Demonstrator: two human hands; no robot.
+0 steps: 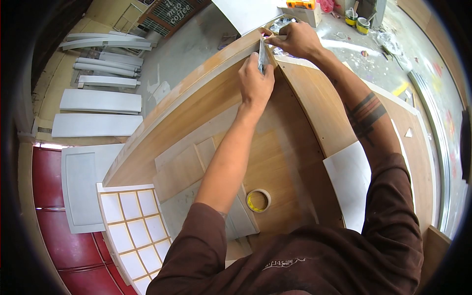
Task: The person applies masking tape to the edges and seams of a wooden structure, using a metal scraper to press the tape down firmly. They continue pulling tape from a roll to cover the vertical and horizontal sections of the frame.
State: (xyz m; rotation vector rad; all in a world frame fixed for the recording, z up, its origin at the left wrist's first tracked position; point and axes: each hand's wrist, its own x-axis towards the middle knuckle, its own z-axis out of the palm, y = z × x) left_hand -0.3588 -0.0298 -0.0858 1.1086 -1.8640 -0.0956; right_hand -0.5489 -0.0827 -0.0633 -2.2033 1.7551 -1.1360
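At the far corner of a curved wooden counter frame, both of my hands work close together. My left hand is closed around a flat grey scraper blade, which stands upright against the corner. Just to the right, my right hand pinches a putty knife by its pale handle; its tip meets the corner near the grey blade. Fingers partly hide both tools. Inside the frame, a roll of tape lies on the wooden bottom panel.
White-painted boards lie in rows at the left, beside a white gridded panel and red panels. Paint cans and an orange case are at the back right. Metal channels run along the right.
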